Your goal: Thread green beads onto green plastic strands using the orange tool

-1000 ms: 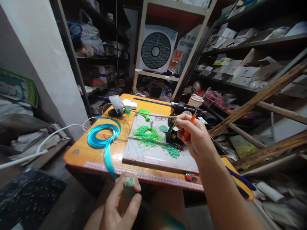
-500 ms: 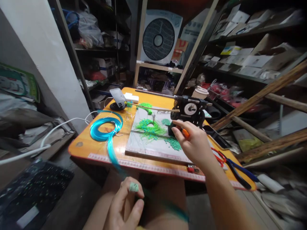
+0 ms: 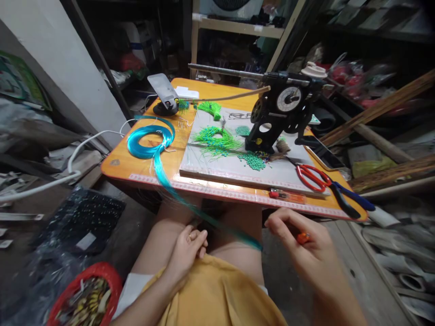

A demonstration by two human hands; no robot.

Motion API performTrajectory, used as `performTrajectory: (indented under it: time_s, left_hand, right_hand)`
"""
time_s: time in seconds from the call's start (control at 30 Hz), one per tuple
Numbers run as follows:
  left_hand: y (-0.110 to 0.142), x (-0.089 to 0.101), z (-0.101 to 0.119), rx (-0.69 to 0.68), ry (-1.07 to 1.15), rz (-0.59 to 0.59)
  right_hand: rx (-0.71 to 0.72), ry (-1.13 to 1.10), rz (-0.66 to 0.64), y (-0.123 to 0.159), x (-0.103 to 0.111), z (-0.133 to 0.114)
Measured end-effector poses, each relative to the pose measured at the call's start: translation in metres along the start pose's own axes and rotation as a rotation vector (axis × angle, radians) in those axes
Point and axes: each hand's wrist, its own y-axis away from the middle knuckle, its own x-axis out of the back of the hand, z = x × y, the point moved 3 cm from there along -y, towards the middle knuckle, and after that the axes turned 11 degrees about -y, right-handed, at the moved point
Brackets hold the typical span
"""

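My left hand [image 3: 190, 243] lies in my lap, fingers curled, a ring on one of them. Anything inside it is hidden. Above my right thigh, my right hand [image 3: 306, 242] is closed around a small orange-ended tool [image 3: 303, 237], mostly covered by the palm. A bundle of teal filaments [image 3: 204, 216] trails from the blue coil [image 3: 144, 141] on the table, over the edge and across my thighs, passing close to my left hand. On the grey board [image 3: 195, 165] lie green strands with blue beads [image 3: 217, 140] and loose green beads [image 3: 254, 160].
A black machine with a dial and crank [image 3: 278, 113] stands on the board. Red-handled scissors [image 3: 312, 178], blue-handled pliers [image 3: 346, 194] and a phone [image 3: 324, 156] lie at the right of the table [image 3: 115, 165]. A red basin [image 3: 113, 276] sits low at left.
The view has tilted downward. My right hand has drawn back from beside the machine to above my right thigh, keeping the orange-ended tool. My left hand has settled lower into my lap.
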Motion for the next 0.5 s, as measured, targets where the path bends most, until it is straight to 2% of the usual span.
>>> performTrajectory:
  time_s: [0.13, 0.3, 0.37, 0.5]
  left_hand:
    - [-0.003, 0.002, 0.004, -0.018, 0.000, 0.107]
    - [0.007, 0.015, 0.003, -0.001, -0.031, 0.141]
    - [0.011, 0.020, 0.003, 0.002, -0.045, 0.153]
    - [0.016, 0.027, 0.003, -0.012, -0.060, 0.181]
  right_hand:
    - [-0.018, -0.034, -0.027, 0.010, -0.007, 0.003]
    - [-0.022, -0.061, -0.108, 0.016, -0.022, 0.007]
    - [-0.006, -0.088, -0.157, 0.018, -0.037, 0.005]
    - [0.037, -0.147, -0.284, 0.026, -0.083, 0.001]
